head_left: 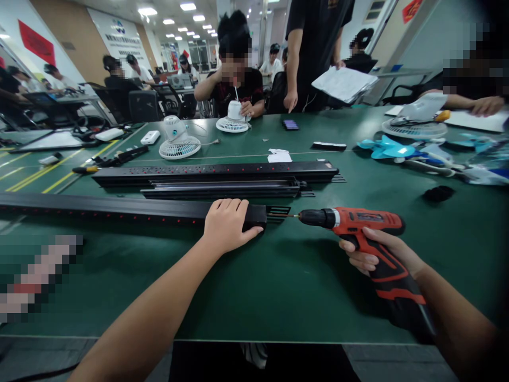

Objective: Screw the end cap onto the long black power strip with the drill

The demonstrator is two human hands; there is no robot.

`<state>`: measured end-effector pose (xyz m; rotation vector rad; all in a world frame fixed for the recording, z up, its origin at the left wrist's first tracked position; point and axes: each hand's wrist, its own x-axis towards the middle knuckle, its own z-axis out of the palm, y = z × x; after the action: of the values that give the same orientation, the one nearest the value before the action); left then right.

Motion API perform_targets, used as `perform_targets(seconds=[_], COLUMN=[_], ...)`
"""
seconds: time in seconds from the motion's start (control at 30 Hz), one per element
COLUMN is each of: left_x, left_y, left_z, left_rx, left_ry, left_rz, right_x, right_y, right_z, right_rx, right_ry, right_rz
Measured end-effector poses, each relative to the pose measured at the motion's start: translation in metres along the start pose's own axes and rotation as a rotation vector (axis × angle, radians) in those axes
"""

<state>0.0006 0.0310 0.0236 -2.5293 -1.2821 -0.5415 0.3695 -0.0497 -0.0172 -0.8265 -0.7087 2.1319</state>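
My left hand point(226, 227) is wrapped over the right end of a long black rail point(159, 209) with red dots along its side, lying on the green table. My right hand point(382, 252) grips a red and black cordless drill point(368, 220) by its handle, one finger near the trigger. From its chuck a thin bit points left at the rail's end, where thin dark prongs point(278, 211) stick out. Whether the bit touches the rail, I cannot tell. Behind it lie a second black rail point(222, 171) with red dots and a shorter black rail point(222, 188).
White fans stand at the back, one point(178, 140) at left and one point(233, 124) before a seated person. A standing person holds papers point(344, 84) beside a phone point(290, 124). Blue fan blades point(392, 148) and a black clump point(438, 193) lie at right. Screwdriver point(85, 170) lies left.
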Motion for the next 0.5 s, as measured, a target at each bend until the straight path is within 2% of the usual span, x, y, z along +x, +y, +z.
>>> perform_targets(seconds=[0.5], left_x=[0.0001], left_y=[-0.0005], left_z=[0.0014], left_rx=[0.005], left_ry=[-0.009], left_rz=[-0.005], right_x=[-0.0007], right_y=[0.0009], right_z=[0.0011], right_rx=[-0.002], right_ry=[-0.021], right_rz=[-0.020])
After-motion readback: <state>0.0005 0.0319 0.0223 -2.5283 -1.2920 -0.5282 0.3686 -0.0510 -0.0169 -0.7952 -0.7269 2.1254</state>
